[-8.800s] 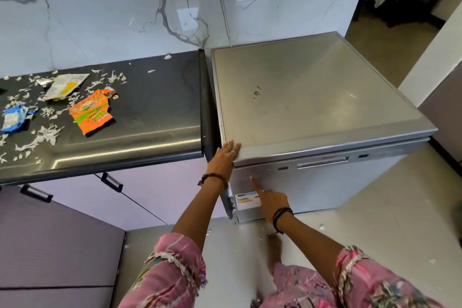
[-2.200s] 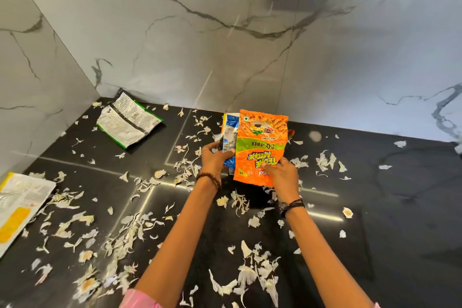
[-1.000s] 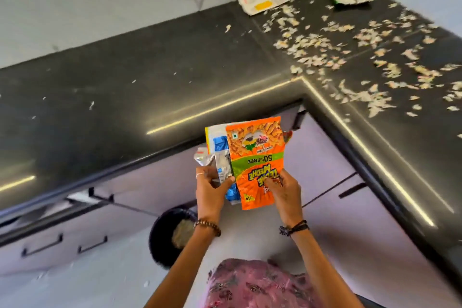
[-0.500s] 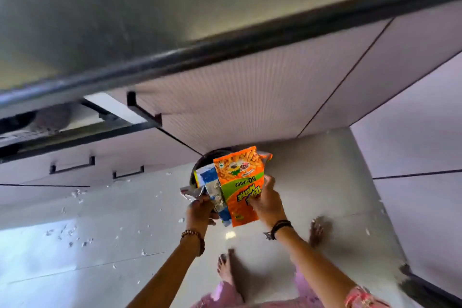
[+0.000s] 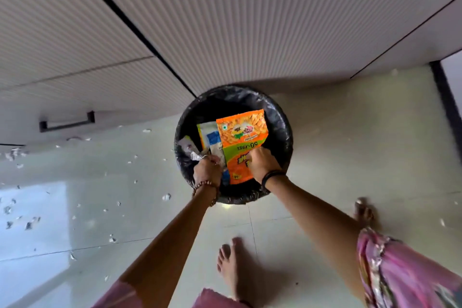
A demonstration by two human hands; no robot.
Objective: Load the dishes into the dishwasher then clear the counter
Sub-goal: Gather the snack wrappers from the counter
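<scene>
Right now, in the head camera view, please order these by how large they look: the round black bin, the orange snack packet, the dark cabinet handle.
1. Round black bin, clearly largest.
2. Orange snack packet, held above the bin and nearer the camera, so it looks larger.
3. Dark cabinet handle, smallest.

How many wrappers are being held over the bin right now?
3 visible: the orange snack wrapper in the right hand; a blue-and-white wrapper just behind it and a crumpled silver wrapper, both in the left hand. More may be hidden behind.
</scene>
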